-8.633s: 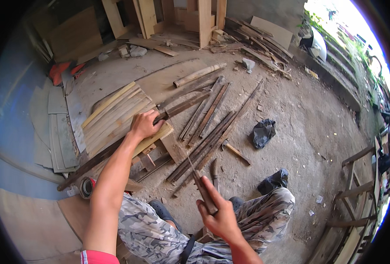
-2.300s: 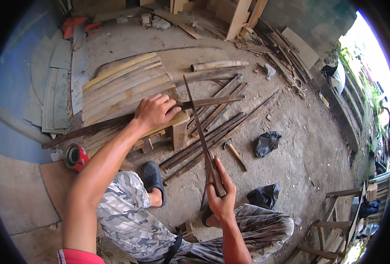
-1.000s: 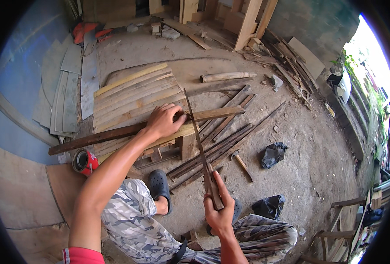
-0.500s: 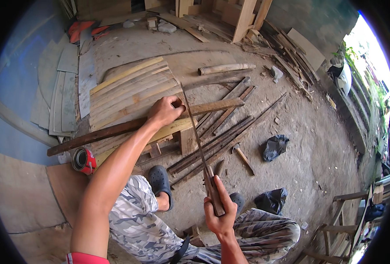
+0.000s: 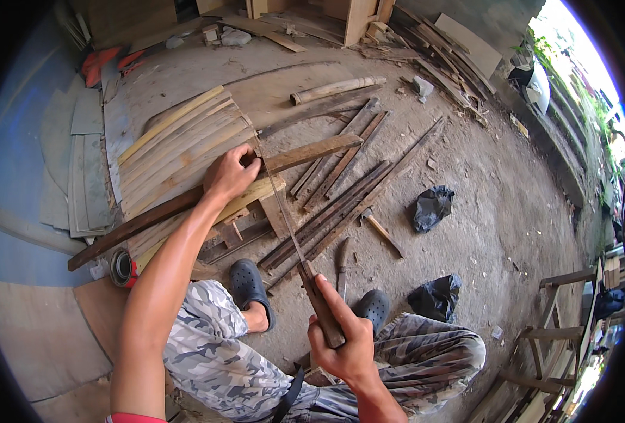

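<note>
A long brown wooden batten [image 5: 312,152] lies slantwise across a low slatted wooden platform [image 5: 178,151], its right end sticking out past the edge. My left hand [image 5: 231,173] is closed on the batten with curled fingers, close beside the blade. In my right hand [image 5: 351,345], a handsaw [image 5: 321,308] is gripped by its wooden handle, index finger stretched along it. The thin blade runs away from me and crosses the batten just right of my left hand. Whether the teeth have cut into the wood cannot be made out.
A hammer [image 5: 384,234] and a knife [image 5: 343,262] lie on the dirt floor near dark wooden strips [image 5: 326,215]. Two black plastic bags [image 5: 434,209] sit to the right. By my left forearm stands a red can [image 5: 123,268]. Scrap wood [image 5: 446,63] is piled at the back.
The saw has slid slightly back toward me across the batten. My view has turned a little, so the scene sits further left. My left hand keeps its place on the batten.
</note>
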### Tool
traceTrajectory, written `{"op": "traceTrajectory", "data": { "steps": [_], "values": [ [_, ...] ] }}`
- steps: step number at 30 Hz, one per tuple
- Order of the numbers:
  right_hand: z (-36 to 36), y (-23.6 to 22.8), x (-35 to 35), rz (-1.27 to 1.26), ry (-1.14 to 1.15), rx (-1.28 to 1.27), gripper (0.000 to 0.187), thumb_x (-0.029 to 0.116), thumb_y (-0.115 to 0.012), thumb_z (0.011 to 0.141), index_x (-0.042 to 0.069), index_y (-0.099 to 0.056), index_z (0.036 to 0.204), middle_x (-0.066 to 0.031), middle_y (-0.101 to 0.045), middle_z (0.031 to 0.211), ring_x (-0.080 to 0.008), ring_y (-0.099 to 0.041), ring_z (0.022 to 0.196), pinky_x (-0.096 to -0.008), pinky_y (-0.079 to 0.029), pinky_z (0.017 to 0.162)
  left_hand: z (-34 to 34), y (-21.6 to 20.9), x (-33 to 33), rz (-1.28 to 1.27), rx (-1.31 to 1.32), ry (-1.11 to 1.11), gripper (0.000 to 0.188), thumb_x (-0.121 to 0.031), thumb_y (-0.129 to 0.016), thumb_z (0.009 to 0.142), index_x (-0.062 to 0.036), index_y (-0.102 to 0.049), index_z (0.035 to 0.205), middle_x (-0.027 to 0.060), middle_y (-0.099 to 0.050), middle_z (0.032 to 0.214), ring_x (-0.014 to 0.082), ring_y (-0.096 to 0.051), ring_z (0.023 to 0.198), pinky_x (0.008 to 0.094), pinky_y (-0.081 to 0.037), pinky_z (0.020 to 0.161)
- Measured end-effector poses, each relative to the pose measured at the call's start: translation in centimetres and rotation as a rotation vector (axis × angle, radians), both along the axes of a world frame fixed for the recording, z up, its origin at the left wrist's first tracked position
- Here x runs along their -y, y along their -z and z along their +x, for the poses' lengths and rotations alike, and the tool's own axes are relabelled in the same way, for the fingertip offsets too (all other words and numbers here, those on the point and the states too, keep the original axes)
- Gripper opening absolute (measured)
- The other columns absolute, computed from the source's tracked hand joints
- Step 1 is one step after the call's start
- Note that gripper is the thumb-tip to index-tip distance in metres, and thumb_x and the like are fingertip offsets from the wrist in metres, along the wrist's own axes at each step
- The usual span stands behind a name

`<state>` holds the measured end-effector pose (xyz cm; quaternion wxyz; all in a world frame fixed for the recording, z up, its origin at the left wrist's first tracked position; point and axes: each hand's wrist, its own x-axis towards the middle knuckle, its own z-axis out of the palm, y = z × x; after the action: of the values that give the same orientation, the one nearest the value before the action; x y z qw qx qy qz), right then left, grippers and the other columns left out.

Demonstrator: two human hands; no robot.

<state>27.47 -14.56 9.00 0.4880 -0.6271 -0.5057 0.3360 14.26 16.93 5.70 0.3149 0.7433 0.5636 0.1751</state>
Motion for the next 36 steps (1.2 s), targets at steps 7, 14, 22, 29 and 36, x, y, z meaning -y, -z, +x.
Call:
{"op": "traceTrajectory", "data": {
  "steps": [7,14,22,29,36],
  "values": [
    [-0.6,0.8,-4.8,0.026,0.020,-0.029,0.066,-0.001,-0.063,0.082,0.009,-0.051,0.147,-0.0235,-0.072,0.099,-0.0234,-0.072,0.082,-0.0307,-0.054,0.072,-0.8,3.0,-1.3,0.103,0.053,0.004,0.066,-0.029,-0.062,0.087,0.0085,-0.047,0.140,0.0288,-0.048,0.144,0.0373,-0.044,0.139,0.0438,-0.032,0.119],
    [-0.7,0.7,-2.7,-0.007,-0.002,-0.040,0.071,0.000,-0.064,0.082,0.012,-0.047,0.150,-0.0237,-0.072,0.106,-0.0392,-0.072,0.087,-0.0367,-0.057,0.074,-1.4,3.6,-1.6,0.195,0.081,0.077,0.040,-0.030,-0.061,0.091,0.0004,-0.064,0.116,0.0199,-0.066,0.123,0.0312,-0.062,0.114,0.0407,-0.046,0.099],
    [-1.0,0.6,-3.5,0.027,-0.009,-0.001,0.068,-0.004,-0.061,0.082,0.007,-0.049,0.148,-0.0209,-0.072,0.108,-0.0223,-0.073,0.083,-0.0304,-0.055,0.076,-1.6,4.8,-2.1,0.317,-0.036,-0.004,0.048,-0.048,-0.058,0.090,-0.0060,-0.066,0.112,0.0155,-0.069,0.118,0.0344,-0.066,0.107,0.0440,-0.050,0.088],
    [-1.3,2.3,-8.4,-0.048,0.000,-0.028,0.068,-0.001,-0.061,0.081,0.008,-0.050,0.147,-0.0227,-0.072,0.104,-0.0232,-0.074,0.079,-0.0310,-0.055,0.076,-1.4,5.6,-1.5,0.583,-0.059,-0.080,0.049,-0.052,-0.057,0.090,-0.0100,-0.067,0.113,0.0141,-0.070,0.118,0.0375,-0.066,0.107,0.0440,-0.053,0.086],
    [-0.9,0.5,1.0,0.002,0.036,-0.029,0.067,-0.003,-0.060,0.081,0.006,-0.050,0.147,-0.0171,-0.074,0.111,-0.0142,-0.072,0.079,-0.0252,-0.053,0.075,-0.6,2.6,-0.3,0.207,-0.109,0.006,0.041,-0.043,-0.060,0.089,-0.0105,-0.067,0.113,0.0153,-0.070,0.118,0.0334,-0.067,0.108,0.0422,-0.053,0.086]
  ]
}}
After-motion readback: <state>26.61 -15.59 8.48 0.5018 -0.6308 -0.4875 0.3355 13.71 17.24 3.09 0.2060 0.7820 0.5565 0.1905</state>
